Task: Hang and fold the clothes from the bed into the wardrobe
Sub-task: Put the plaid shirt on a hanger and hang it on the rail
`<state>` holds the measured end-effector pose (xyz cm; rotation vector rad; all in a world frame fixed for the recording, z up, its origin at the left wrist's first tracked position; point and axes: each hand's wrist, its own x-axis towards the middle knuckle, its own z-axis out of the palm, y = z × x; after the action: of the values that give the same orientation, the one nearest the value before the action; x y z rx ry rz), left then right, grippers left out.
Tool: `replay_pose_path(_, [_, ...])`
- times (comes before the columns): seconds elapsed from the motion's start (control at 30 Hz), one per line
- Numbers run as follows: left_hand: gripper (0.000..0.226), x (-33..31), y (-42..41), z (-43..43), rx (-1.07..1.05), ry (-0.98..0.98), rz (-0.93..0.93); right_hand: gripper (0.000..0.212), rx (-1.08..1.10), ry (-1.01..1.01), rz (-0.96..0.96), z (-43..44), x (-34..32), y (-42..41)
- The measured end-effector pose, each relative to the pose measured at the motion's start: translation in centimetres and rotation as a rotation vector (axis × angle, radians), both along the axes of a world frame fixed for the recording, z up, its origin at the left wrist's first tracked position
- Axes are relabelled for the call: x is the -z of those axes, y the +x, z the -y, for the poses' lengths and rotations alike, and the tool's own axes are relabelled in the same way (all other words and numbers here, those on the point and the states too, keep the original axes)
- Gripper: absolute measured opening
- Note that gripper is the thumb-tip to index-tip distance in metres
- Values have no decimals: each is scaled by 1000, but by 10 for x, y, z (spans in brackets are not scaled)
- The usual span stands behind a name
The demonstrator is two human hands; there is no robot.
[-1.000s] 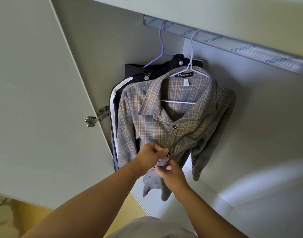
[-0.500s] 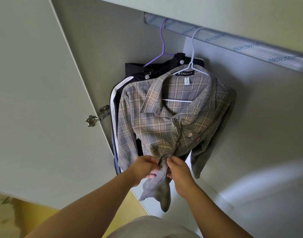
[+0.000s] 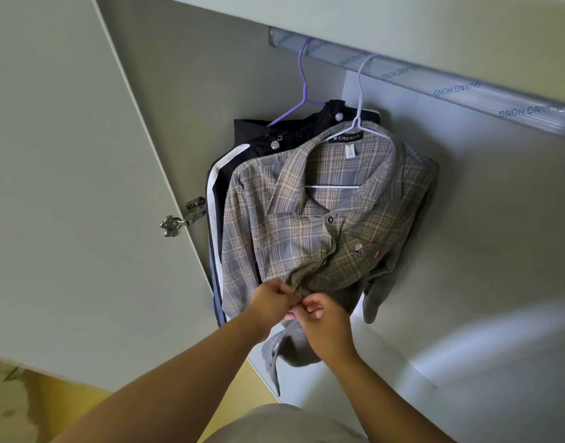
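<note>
Two hands, left (image 3: 272,300) and right (image 3: 323,318), pinch the front placket of a grey-and-tan plaid button shirt (image 3: 310,231) hanging on a white wire hanger (image 3: 358,123) from a wardrobe's silver metal rail (image 3: 434,81).

CAESAR on shirt (image 3: 290,244); GUANG HONG on rail (image 3: 434,79).

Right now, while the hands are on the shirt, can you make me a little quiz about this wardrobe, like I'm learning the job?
1. True or false: the left hand and the right hand both pinch the plaid shirt.
2. Which hanger carries the plaid shirt? A) purple B) white C) black
3. How many garments hang on the rail?
Key: 1 true. 2 B, the white hanger. 3 two: the plaid shirt and the dark jacket next to it.
</note>
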<state>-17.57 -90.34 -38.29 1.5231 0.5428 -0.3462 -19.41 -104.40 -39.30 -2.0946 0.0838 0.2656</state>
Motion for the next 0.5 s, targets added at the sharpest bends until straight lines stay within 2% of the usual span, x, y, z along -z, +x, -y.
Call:
replay_pose_path(0.13, [4, -3, 0, 3, 15, -105, 10, 18, 61, -43, 22, 2, -6, 1])
replay_pose_path(0.23, [9, -5, -1, 5, -5, -169, -4, 10, 49, -97, 33, 4, -8, 2])
replay_pose_path(0.37, [2, -2, -5, 1, -4, -67, 21, 12, 41, -29, -31, 1, -9, 2])
replay_pose_path(0.5, [6, -3, -4, 2, -22, 21, 46, 17, 58, 24, -115, -1, -11, 2])
